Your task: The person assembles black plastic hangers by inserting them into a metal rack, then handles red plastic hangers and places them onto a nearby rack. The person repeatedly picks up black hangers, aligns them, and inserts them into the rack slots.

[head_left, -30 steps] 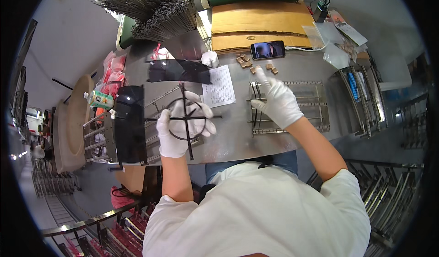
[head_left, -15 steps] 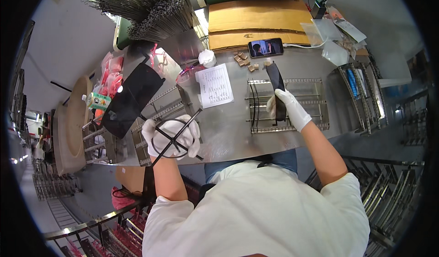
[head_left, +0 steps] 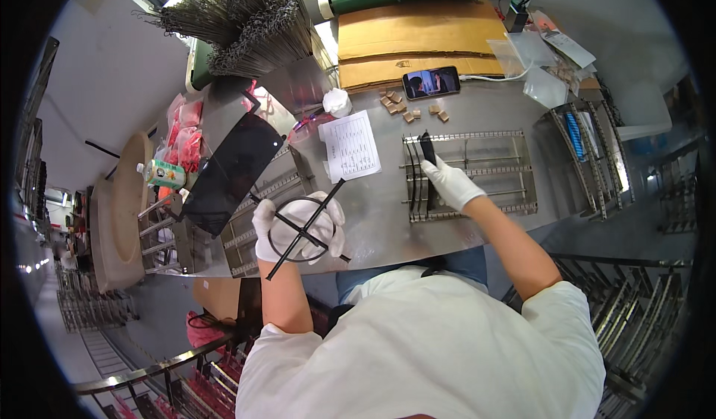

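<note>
My left hand [head_left: 267,234], in a white glove, is closed on a black cross-shaped rod frame [head_left: 313,221] with a ring, held above the table's near edge. Beyond it slants a flat black panel [head_left: 237,171]; it seems joined to the frame, though I cannot make out the joint. My right hand [head_left: 451,184], also gloved, pinches the upper part of a thin black plate [head_left: 428,150]. That plate stands on edge in a slotted metal rack [head_left: 492,171]. Just left of it, slim black pieces [head_left: 413,174] stand in the same rack.
Behind the rack are a lit phone [head_left: 431,83] and several small tan blocks [head_left: 393,104]. A printed sheet [head_left: 350,145] lies mid-table. Another metal rack [head_left: 276,177] is at the left, with a bottle [head_left: 164,174] beside it. Bundled wire hooks [head_left: 257,35] stand far left.
My right hand has moved left and lowered the black plate into the rack beside the other pieces. The frame and panel in my left hand have shifted slightly right and nearer.
</note>
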{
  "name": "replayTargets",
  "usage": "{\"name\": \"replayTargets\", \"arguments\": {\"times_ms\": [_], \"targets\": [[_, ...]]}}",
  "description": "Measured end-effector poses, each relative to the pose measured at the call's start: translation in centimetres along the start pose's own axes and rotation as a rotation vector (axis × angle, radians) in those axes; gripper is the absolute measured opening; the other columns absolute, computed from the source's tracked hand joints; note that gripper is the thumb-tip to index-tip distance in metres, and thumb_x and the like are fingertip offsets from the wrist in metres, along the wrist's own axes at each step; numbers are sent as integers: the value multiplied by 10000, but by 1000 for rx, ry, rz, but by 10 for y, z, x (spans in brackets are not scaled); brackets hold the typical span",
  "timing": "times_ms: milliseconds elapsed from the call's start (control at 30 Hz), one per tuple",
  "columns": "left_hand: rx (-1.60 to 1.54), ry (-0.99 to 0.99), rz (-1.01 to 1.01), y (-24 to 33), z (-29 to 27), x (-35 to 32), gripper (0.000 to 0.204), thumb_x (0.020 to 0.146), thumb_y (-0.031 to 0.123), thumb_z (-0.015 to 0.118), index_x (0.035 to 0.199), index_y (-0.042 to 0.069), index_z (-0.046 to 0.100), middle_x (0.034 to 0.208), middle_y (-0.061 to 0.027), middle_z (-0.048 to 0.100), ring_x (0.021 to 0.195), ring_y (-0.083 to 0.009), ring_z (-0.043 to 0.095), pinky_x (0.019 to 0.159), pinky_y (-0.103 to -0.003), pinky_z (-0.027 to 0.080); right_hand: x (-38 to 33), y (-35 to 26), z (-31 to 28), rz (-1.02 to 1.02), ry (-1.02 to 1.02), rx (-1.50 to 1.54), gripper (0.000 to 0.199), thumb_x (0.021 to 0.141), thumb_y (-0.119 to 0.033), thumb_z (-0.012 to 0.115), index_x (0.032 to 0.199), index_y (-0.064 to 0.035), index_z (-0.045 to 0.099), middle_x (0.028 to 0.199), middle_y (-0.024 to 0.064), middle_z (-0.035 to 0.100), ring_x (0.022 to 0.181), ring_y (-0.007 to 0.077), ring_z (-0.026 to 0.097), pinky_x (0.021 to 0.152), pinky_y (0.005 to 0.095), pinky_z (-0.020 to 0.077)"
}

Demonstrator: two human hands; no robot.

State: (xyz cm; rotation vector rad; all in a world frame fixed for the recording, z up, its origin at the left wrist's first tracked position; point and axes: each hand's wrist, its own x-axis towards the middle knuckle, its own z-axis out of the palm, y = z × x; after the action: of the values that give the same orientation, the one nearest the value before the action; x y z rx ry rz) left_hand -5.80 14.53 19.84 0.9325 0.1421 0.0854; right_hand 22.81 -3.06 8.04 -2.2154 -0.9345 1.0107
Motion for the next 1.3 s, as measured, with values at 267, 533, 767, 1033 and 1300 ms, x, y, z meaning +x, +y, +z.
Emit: {"name": "replayTargets", "arguments": {"times_ms": [267,533,767,1033,1300], "targets": [[-170,73,-193,-42,-5,21,1029,946,770,197,1213,-158,552,931,-197,603,609,-240,567,578,-308,499,-22,-61,-31,-883,801,-582,853,874,-372,765,1575,-107,357,1117,273,706,892,408,724,788,508,575],[630,-537,-631,-13,14,38,361,961,311,535,825,8,676,670,-104,667,537,-183,593,521,-320,471,-92,-109,-23,-826,-70,-73,754,803,-207,762,1498,-125,481,1001,269,708,904,409,716,813,436,589],[264,966,754,15,-13,-7,381,937,325,609,1168,23,600,1004,-52,654,846,-149,629,716,-296,538,-66,-30,-59,-84,-15,731,625,1039,-307,436,1631,-179,284,814,55,621,541,122,578,524,285,508],[962,118,859,87,126,95,694,950,174,650,1537,-53,360,1531,-204,436,1288,-341,549,1065,-406,485,-16,12,-10,210,-180,779,501,1028,-563,415,1155,-161,685,744,-29,684,633,90,612,505,247,445],[1038,364,130,72,55,73,469,1000,190,655,1410,-26,580,1315,-116,687,1186,-171,647,1032,-312,496,-12,1,-14,113,-136,255,628,1021,-607,435,1413,-127,537,799,65,691,732,173,656,644,367,551]]}}
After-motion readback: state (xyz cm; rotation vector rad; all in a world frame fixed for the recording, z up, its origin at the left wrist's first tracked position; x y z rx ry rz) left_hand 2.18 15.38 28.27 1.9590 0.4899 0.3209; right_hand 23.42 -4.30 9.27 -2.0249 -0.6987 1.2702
